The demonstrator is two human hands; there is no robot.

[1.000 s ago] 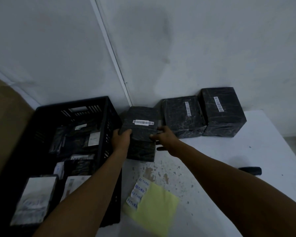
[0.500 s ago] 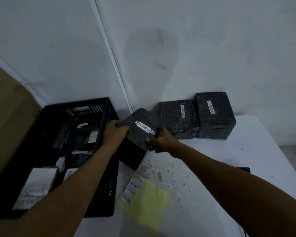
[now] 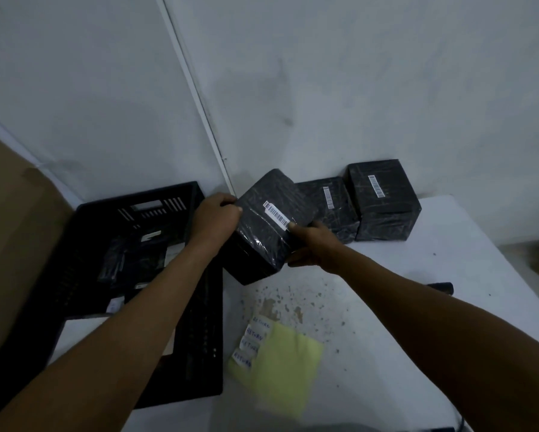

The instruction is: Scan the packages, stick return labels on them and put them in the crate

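Black film-wrapped packages with white barcode labels; black crate; pale yellow sheet, possibly paper; speckled white table.

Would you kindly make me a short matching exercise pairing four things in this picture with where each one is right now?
Things:
1. black wrapped package with a barcode sticker
2. yellow sheet of handwritten return labels
3. black slatted plastic crate
4. dark cylindrical tool

Places:
A. left of the white table
B. flat on the table's near part
C. on the table, past the right forearm
D. tilted, held between both hands

Pairs: 1-D, 2-B, 3-A, 4-C
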